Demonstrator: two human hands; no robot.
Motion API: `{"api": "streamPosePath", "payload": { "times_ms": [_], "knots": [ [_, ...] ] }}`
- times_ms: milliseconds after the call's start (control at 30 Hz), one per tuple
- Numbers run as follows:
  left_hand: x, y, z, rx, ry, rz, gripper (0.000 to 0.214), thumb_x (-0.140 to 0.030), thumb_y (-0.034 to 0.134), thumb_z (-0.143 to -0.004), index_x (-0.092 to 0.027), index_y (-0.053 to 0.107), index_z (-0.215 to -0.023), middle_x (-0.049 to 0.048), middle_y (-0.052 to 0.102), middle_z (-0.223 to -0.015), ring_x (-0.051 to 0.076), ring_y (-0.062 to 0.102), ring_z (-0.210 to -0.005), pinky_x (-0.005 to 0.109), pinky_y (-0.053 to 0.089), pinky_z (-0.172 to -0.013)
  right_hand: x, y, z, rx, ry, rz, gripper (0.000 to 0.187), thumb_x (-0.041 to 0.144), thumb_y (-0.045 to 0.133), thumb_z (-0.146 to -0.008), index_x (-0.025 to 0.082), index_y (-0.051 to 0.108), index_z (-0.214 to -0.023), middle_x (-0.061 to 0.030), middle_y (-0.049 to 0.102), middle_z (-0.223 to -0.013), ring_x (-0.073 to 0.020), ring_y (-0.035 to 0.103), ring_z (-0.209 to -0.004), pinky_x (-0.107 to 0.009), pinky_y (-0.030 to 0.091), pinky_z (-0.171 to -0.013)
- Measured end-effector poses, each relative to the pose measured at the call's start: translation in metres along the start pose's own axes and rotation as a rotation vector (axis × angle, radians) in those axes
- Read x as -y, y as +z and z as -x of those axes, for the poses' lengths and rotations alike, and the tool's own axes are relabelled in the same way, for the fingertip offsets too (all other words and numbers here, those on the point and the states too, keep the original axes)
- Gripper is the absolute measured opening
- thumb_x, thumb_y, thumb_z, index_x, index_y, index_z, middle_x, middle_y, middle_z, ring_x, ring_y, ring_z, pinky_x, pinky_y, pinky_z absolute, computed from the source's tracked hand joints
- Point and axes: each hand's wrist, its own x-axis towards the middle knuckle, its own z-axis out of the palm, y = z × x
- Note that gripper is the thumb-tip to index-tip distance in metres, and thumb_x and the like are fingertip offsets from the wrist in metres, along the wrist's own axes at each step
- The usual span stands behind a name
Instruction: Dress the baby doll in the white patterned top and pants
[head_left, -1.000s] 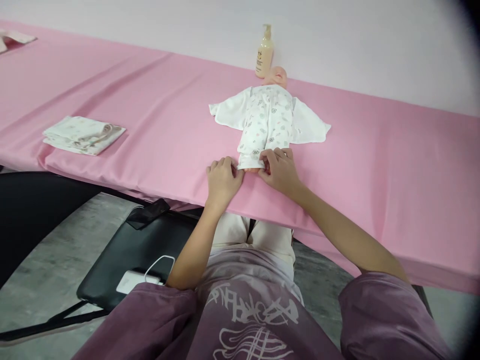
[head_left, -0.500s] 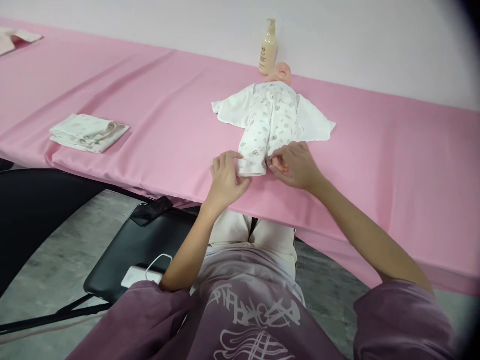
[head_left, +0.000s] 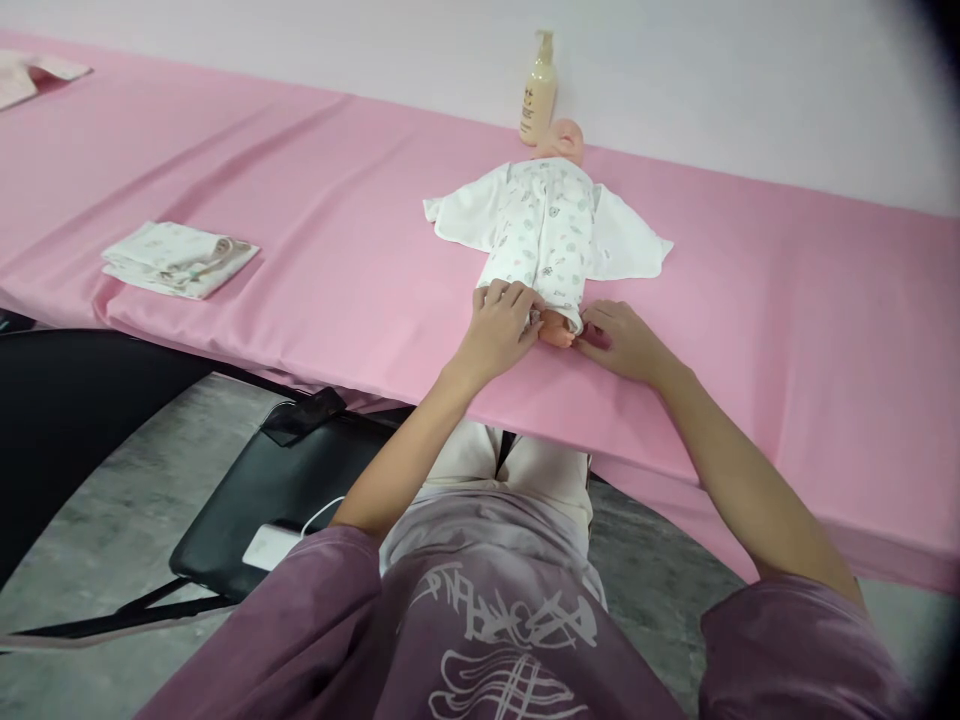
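A baby doll [head_left: 568, 140] lies on its back on the pink-covered table, dressed in a white printed romper [head_left: 551, 215] with plain white sleeves spread to both sides. My left hand [head_left: 501, 328] lies over the lower legs of the romper, fingers curled, pinching the near leg cuff at its left edge. The right edge of that same cuff is pinched by my right hand [head_left: 624, 340], thumb and fingers closed. Between both hands a doll's foot [head_left: 556, 328] shows out of the leg opening. The other leg's cuff is hidden under my left hand.
Behind the doll's head a pump bottle [head_left: 538, 92] stands against the wall. Folded printed cloth [head_left: 178, 258] lies on the pink sheet [head_left: 322, 250] to the left, and another cloth [head_left: 34, 75] at the far left. A black chair [head_left: 292, 480] carries a white power bank [head_left: 271, 546].
My left hand has moved right, from the left leg cuff to the right one. My right hand has shifted slightly right and down, and the doll's foot now shows at the opening.
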Motion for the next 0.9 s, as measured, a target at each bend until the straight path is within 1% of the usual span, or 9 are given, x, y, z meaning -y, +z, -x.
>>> {"api": "streamPosePath", "payload": {
  "times_ms": [133,267,433,533,633,733,833,900],
  "knots": [
    [0.002,0.003,0.003,-0.023,-0.035,-0.035,0.023,-0.022,0.057,-0.116,-0.021,0.07,-0.134,0.0163,0.076,-0.146,0.042,0.059,-0.141,0.055,0.042,-0.119,0.012,0.001,-0.003,-0.033,-0.047,0.012,0.028,0.033,0.067,-0.101,0.026,0.046,-0.084,-0.0041,0.059,-0.08,-0.025,0.053,-0.076,-0.044,0.043,-0.081],
    [-0.002,0.006,0.0,-0.037,-0.058,-0.086,0.022,-0.021,0.057,-0.115,-0.02,0.07,-0.132,0.0176,0.076,-0.144,0.044,0.061,-0.136,0.055,0.045,-0.113,0.013,0.001,-0.002,-0.049,-0.036,-0.013,0.027,0.035,0.066,-0.101,0.026,0.047,-0.085,-0.0026,0.057,-0.077,-0.0243,0.052,-0.074,-0.043,0.041,-0.08],
    [-0.006,0.009,-0.002,-0.037,-0.092,-0.109,0.02,-0.024,0.057,-0.116,-0.021,0.07,-0.131,0.018,0.076,-0.143,0.045,0.061,-0.135,0.057,0.046,-0.112,0.011,0.001,0.0,-0.042,-0.051,-0.03,0.036,0.039,0.064,-0.104,0.026,0.04,-0.081,-0.002,0.054,-0.076,-0.0241,0.05,-0.074,-0.043,0.041,-0.083],
    [-0.006,0.01,-0.003,-0.052,-0.114,-0.089,0.019,-0.026,0.055,-0.118,-0.021,0.07,-0.127,0.0182,0.076,-0.139,0.045,0.061,-0.133,0.057,0.045,-0.112,0.01,0.0,0.001,-0.028,-0.032,-0.033,0.036,0.043,0.061,-0.107,0.026,0.041,-0.083,-0.0022,0.054,-0.076,-0.0245,0.051,-0.075,-0.045,0.042,-0.085],
    [-0.006,0.012,-0.004,-0.073,-0.13,-0.077,0.02,-0.027,0.053,-0.119,-0.021,0.07,-0.126,0.018,0.077,-0.137,0.044,0.061,-0.131,0.057,0.045,-0.11,0.008,0.002,0.003,-0.044,-0.005,-0.026,0.034,0.052,0.058,-0.111,0.026,0.05,-0.09,-0.0035,0.06,-0.082,-0.0264,0.055,-0.079,-0.048,0.046,-0.09],
    [-0.006,0.014,-0.006,-0.086,-0.136,-0.08,0.02,-0.027,0.054,-0.119,-0.022,0.07,-0.129,0.0171,0.078,-0.136,0.043,0.062,-0.13,0.056,0.045,-0.109,0.007,0.006,0.004,-0.112,0.029,-0.034,0.031,0.057,0.059,-0.112,0.026,0.06,-0.107,-0.0063,0.069,-0.095,-0.0287,0.061,-0.086,-0.052,0.05,-0.097],
    [-0.006,0.016,-0.007,-0.083,-0.143,-0.093,0.022,-0.027,0.053,-0.119,-0.02,0.069,-0.132,0.0179,0.077,-0.136,0.044,0.062,-0.13,0.056,0.045,-0.109,0.008,0.01,0.003,-0.198,0.065,-0.059,0.033,0.057,0.065,-0.111,0.026,0.062,-0.122,-0.008,0.075,-0.108,-0.0285,0.065,-0.089,-0.054,0.054,-0.103],
    [-0.006,0.017,-0.008,-0.078,-0.145,-0.102,0.021,-0.026,0.053,-0.118,-0.019,0.069,-0.131,0.0185,0.076,-0.136,0.044,0.062,-0.13,0.056,0.044,-0.109,0.009,0.012,0.001,-0.244,0.059,-0.055,0.031,0.053,0.07,-0.109,0.026,0.062,-0.123,-0.009,0.075,-0.112,-0.0281,0.066,-0.09,-0.053,0.055,-0.102]
  ]
}}
